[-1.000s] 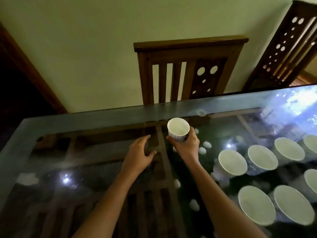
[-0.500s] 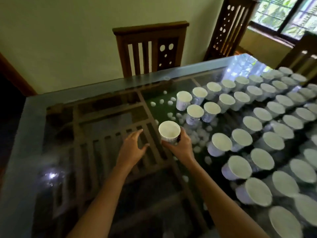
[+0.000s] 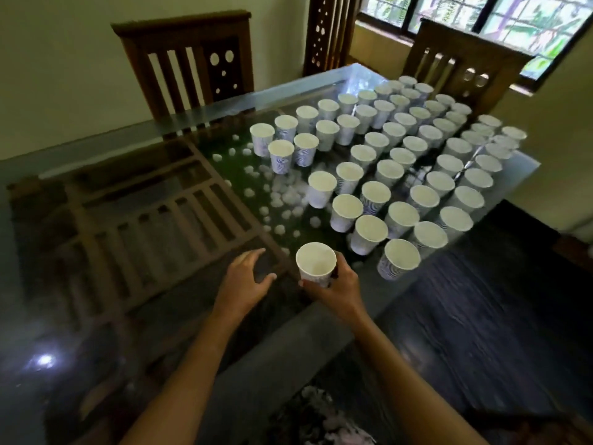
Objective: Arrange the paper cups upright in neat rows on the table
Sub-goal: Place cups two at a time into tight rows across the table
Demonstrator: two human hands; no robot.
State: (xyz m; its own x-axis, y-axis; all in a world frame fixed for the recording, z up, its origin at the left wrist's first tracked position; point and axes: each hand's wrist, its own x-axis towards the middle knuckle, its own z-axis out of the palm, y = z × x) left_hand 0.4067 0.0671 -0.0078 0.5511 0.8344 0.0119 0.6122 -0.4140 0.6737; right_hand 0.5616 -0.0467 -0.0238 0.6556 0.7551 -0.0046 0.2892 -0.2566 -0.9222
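Note:
My right hand (image 3: 339, 289) grips one white paper cup (image 3: 315, 264) upright near the table's front edge, left of the nearest standing cup (image 3: 399, 259). My left hand (image 3: 245, 279) hovers beside it with relaxed, spread fingers and holds nothing. Several rows of upright paper cups (image 3: 401, 155) with blue patterned sides cover the right half of the glass table (image 3: 96, 175). The closest row runs diagonally from the front edge toward the far side.
Small white pebbles (image 3: 276, 194) lie under the glass between my hands and the cups. Wooden chairs stand at the far side (image 3: 189, 59) and at the right end (image 3: 459, 65). The table's front edge (image 3: 321, 335) runs just below my hands; dark floor (image 3: 481, 316) lies to the right.
My view swung right and pulled back, bringing the rows of cups into sight. My right hand carried the cup toward the table's front edge; my left hand moved along beside it.

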